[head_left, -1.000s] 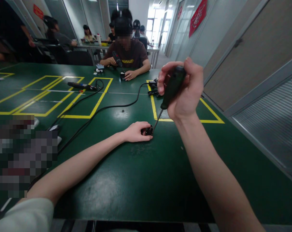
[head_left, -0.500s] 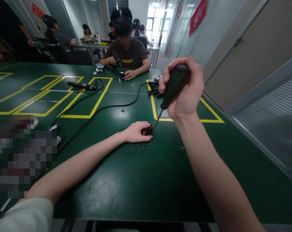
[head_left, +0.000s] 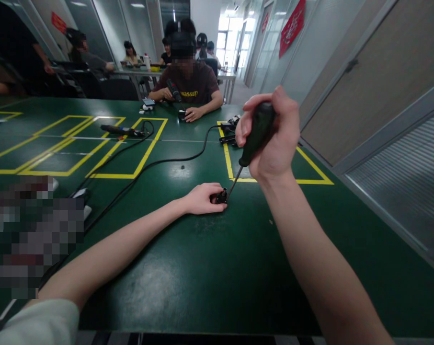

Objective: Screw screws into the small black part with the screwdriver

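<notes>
A small black part (head_left: pixel 222 196) with a short upright stub rests on the green table (head_left: pixel 217 268). My left hand (head_left: pixel 204 198) grips it from the left, thumb on the near side and fingers on the far side. My right hand (head_left: pixel 278 129) is wrapped round the dark handle of a screwdriver (head_left: pixel 257 136). Its thin metal shaft slants down and left to the right side of the black part. The tip is too small to tell whether it sits in a screw.
Black cables (head_left: pixel 166 160) cross the table on the left, near a dark pen-shaped tool (head_left: pixel 119 130). Beyond my right hand lie black and white items (head_left: pixel 230 125) by a yellow tape outline (head_left: pixel 224 153). Across the table a co-worker (head_left: pixel 190 81) holds a power screwdriver (head_left: pixel 174 89).
My right hand's grip on the screwdriver handle has turned slightly. My left hand and the black part keep their place on the table; the whole view has shifted a little.
</notes>
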A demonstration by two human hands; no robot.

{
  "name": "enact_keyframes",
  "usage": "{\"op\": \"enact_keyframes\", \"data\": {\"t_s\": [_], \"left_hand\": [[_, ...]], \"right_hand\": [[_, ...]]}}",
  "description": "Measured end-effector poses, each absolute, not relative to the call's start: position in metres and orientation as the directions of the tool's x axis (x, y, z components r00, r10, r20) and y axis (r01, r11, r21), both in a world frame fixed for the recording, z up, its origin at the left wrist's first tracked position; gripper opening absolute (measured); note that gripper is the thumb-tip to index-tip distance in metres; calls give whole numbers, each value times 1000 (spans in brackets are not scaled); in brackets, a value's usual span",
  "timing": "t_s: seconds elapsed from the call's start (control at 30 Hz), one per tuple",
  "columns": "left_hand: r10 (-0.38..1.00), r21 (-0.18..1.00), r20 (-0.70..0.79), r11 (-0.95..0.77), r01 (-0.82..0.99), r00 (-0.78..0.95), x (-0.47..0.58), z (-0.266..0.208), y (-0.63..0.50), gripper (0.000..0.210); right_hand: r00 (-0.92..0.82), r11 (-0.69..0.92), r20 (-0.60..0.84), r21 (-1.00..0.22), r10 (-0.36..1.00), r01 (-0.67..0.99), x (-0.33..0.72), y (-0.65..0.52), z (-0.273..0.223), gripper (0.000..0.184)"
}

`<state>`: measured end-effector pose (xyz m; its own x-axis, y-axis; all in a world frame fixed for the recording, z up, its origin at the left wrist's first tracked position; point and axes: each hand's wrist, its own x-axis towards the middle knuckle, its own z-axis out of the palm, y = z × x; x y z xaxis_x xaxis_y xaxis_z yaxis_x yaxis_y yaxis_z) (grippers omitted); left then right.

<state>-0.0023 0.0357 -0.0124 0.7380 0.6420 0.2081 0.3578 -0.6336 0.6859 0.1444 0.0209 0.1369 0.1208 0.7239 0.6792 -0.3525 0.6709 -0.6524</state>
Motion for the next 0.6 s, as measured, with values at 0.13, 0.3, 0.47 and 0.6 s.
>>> {"op": "enact_keyframes", "data": {"t_s": [0.13,0.3,0.47,0.6], "left_hand": [[635,686,213,-638,349,742,-2,-11,36,23],[651,686,214,-631,362,728,-1,-13,35,23],[660,676,197,-627,387,725,0,-15,35,23],[658,675,200,-629,385,726,0,-15,36,23]], "right_hand": [[142,675,678,-643,722,-363,142,18,139,58],[175,663,668,-599,723,-449,141,18,138,46],[218,734,703,-624,677,-269,148,30,128,44],[211,745,716,-620,665,-246,155,40,122,44]]}}
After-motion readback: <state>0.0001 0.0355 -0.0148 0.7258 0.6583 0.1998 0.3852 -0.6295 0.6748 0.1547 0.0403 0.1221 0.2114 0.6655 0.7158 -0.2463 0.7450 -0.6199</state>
